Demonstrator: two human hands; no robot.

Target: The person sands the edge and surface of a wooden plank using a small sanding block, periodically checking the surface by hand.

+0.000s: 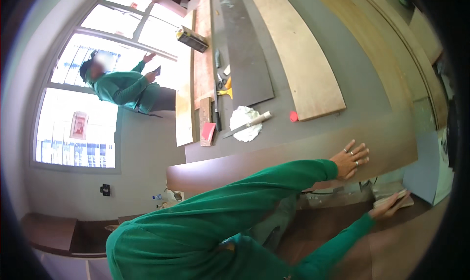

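Observation:
My left hand lies with its fingers spread on a long brown board along the near edge of the worktable; rings show on its fingers. Lower and to the right, my right hand has its fingers stretched out against a pale, flat, block-like thing on a brown surface. That thing is partly covered, so its exact kind is unclear. Beyond the left forearm, a putty knife with a pale handle rests across a white crumpled cloth or paper. A small red round lid sits beside a pale plank.
A pale plank, a dark board and a rectangular can are on the table. Yellow-handled tools and a red piece lie leftward. Another person in green stands by the window.

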